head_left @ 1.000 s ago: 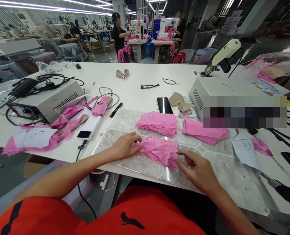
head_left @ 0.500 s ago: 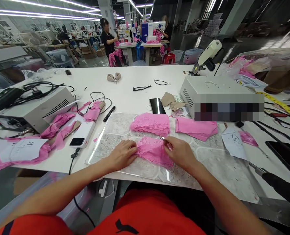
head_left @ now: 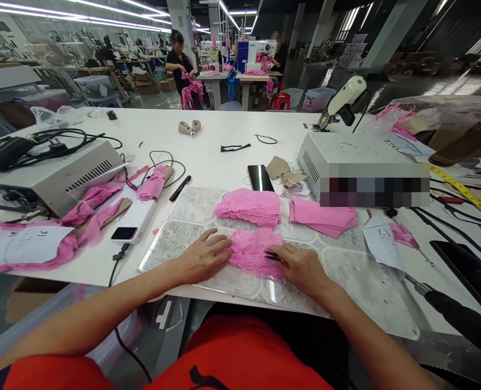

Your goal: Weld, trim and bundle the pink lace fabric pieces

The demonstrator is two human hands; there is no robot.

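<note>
Pink lace pieces (head_left: 251, 252) lie in a small pile on the clear-covered grey mat in front of me. My left hand (head_left: 208, 255) rests flat at the pile's left edge, fingers stretched out and fingertips touching the lace. At the right edge, my right hand (head_left: 301, 266) is closed round dark tweezers (head_left: 272, 255); their two pointed tips are over the lace and slightly apart. Just beyond sits a taller stack of pink lace (head_left: 248, 207). To its right is a stack of plain pink fabric pieces (head_left: 324, 216).
A grey box machine (head_left: 342, 149) stands at the right, another (head_left: 62, 176) at the left with cables. Also on the table are a phone (head_left: 259, 177), a pen (head_left: 180, 188), a white power bank (head_left: 132, 225) and a black-handled tool (head_left: 460, 309). Two people work farther back.
My left fingers have spread and flattened beside the lace. The right hand has moved slightly down, and the tweezers' tips now point left over the pile. The view has shifted slightly.
</note>
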